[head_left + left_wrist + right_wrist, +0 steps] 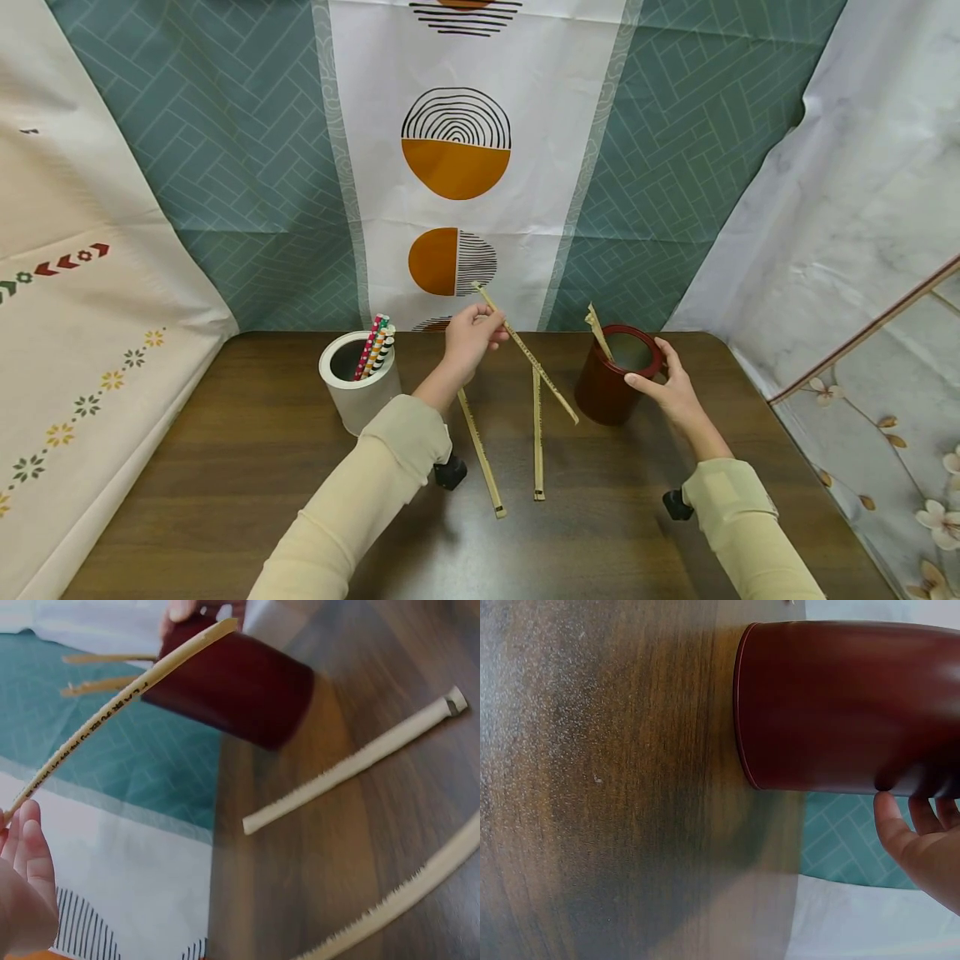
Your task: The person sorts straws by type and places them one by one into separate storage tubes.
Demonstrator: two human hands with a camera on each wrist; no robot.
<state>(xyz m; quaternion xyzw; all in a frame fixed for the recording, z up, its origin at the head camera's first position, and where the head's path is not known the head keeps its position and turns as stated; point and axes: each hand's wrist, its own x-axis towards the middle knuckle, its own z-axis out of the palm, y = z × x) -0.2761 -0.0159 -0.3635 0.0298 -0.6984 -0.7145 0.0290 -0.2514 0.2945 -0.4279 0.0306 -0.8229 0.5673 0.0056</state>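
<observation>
My left hand (pixel 471 337) pinches a thin tan stick (pixel 542 372) near its upper end, holding it slanted above the table. Dark lettering runs along this stick (pixel 96 721) in the left wrist view. My right hand (pixel 678 398) grips the dark red cup (pixel 604 390) by its rim and side, fingers on the far right, thumb at the near edge. In the right wrist view, fingertips (pixel 887 806) touch the cup wall (pixel 840 705). Tan sticks (pixel 597 332) lean out of the cup. Two similar sticks lie below: one on the left (pixel 482 454), another on the right (pixel 538 442).
On the left stands a white cup (pixel 367 402) with several patterned, colourful sticks (pixel 375 346) in it. Everything rests on a dark wooden table (pixel 225 483). Behind it hangs a patterned cloth (pixel 285 167); more cloth covers both sides.
</observation>
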